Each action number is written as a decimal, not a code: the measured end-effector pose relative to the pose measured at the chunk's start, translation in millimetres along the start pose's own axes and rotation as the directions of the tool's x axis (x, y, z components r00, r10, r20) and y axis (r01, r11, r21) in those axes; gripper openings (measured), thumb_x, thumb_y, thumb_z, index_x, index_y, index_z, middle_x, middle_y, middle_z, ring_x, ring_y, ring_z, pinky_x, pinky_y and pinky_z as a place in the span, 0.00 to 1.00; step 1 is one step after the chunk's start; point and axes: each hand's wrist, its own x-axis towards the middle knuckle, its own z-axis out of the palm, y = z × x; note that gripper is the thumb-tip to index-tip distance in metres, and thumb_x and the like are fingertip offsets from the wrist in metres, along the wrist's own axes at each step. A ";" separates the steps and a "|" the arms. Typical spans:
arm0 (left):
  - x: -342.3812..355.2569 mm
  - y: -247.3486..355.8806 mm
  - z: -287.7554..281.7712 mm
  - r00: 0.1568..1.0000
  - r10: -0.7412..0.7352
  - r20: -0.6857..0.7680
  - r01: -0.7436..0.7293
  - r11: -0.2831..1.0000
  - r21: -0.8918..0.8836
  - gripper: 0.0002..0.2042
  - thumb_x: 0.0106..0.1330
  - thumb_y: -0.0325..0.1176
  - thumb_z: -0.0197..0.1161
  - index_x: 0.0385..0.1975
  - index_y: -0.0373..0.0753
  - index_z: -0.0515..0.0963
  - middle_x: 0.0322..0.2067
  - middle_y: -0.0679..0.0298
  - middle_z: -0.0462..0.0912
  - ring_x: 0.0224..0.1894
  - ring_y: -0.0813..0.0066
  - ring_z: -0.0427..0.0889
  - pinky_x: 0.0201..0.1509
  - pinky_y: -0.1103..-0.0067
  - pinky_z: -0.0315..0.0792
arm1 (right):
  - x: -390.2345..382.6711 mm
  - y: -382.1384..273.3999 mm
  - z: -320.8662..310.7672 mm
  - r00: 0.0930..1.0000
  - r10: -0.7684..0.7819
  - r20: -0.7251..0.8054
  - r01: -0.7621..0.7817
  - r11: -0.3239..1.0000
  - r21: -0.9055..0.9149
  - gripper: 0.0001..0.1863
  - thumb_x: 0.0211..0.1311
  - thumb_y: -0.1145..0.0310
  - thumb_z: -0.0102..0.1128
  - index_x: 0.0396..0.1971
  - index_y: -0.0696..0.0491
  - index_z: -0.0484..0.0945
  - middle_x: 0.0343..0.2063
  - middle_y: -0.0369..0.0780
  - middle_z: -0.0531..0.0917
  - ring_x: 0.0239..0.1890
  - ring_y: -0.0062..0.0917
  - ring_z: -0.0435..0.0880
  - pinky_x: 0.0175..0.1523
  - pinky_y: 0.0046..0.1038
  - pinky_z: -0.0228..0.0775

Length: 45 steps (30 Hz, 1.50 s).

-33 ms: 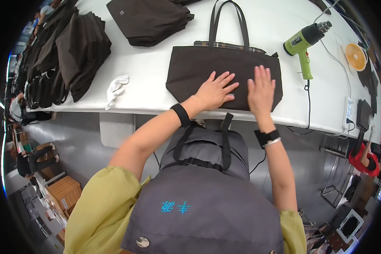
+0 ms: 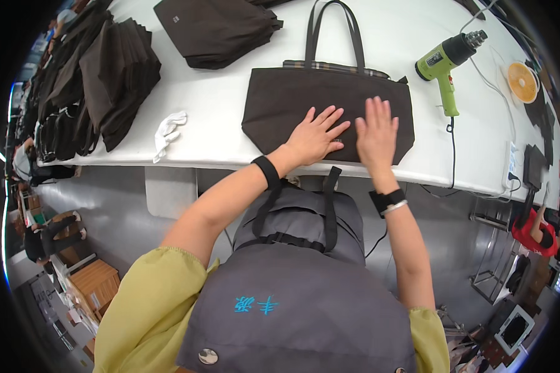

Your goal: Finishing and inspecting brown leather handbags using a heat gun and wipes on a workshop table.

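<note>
A dark brown tote bag (image 2: 280, 99) lies flat on the white table near its front edge, its two handles pointing away from me. Plaid fabric (image 2: 330, 67) peeks out along its top edge. With fingers spread, my left hand (image 2: 315, 137) rests on the lower middle of the bag, covering part of a small light mark. My right hand (image 2: 378, 133) lies on the bag's right half, fingers stretched out. Neither hand grips anything.
A green heat gun (image 2: 442, 65) stands to the right, its cord running over the table edge. Beyond it sits an orange round object (image 2: 522, 84). White gloves (image 2: 168, 135) lie left of the bag. Dark bags are stacked at far left (image 2: 118, 81) and at the back (image 2: 221, 31).
My right hand has slid slightly left across the bag toward my left hand. My left hand stays almost where it was.
</note>
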 end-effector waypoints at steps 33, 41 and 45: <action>11.7 8.3 -15.1 0.972 -0.022 0.235 -0.002 0.995 0.104 0.28 0.67 0.47 0.49 0.66 0.48 0.59 0.70 0.59 0.49 0.72 0.58 0.45 0.70 0.51 0.42 | -51.2 172.2 -38.3 0.903 0.424 0.071 -0.338 0.598 0.727 0.12 0.55 0.75 0.59 0.41 0.53 0.80 0.33 0.40 0.82 0.37 0.34 0.80 0.44 0.33 0.70; 75.9 126.5 -19.4 0.992 0.126 0.017 -0.125 0.988 -0.089 0.36 0.58 0.42 0.65 0.65 0.35 0.59 0.67 0.54 0.56 0.70 0.55 0.52 0.71 0.55 0.41 | -54.2 182.1 -31.7 0.986 0.164 0.038 -0.154 0.783 0.603 0.20 0.49 0.68 0.66 0.45 0.49 0.78 0.31 0.37 0.80 0.37 0.29 0.77 0.46 0.31 0.64; 108.5 140.2 16.0 0.998 0.033 0.057 -0.032 0.999 -0.016 0.31 0.60 0.32 0.62 0.63 0.35 0.61 0.64 0.54 0.63 0.68 0.59 0.59 0.68 0.60 0.55 | -50.4 174.4 -24.0 0.983 0.176 0.054 -0.173 0.787 0.593 0.19 0.49 0.67 0.66 0.45 0.48 0.78 0.30 0.35 0.79 0.38 0.27 0.76 0.46 0.30 0.61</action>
